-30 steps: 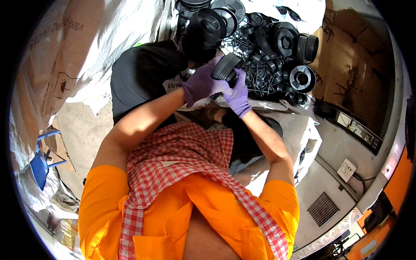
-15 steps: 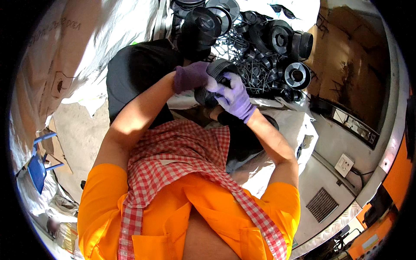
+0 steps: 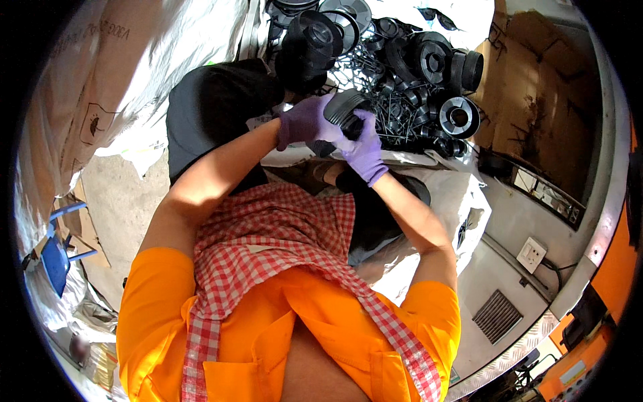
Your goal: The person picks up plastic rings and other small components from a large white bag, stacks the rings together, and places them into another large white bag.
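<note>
Black ribbed part (image 3: pixel 346 106) is resting in two purple gloves

Both hands are holding the part out past the red checked apron (image 3: pixel 268 221), close to the near edge of a big heap of black plastic pieces (image 3: pixel 405 100). The left hand (image 3: pixel 305 124) is gripping it from the left side, with its fingers closing around it. The right hand (image 3: pixel 363 149) is pinching it from the right and below, its fingers pressing on the black side. A lower black bit (image 3: pixel 323 148) is peeking out under the gloves, and they are hiding too much to tell if it is joining the same part. A round ring (image 3: pixel 447 118) is lying at the heap's right side. Brown cardboard (image 3: pixel 502 107) is standing further right, and a blue chair (image 3: pixel 55 265) is showing at the far left
</note>
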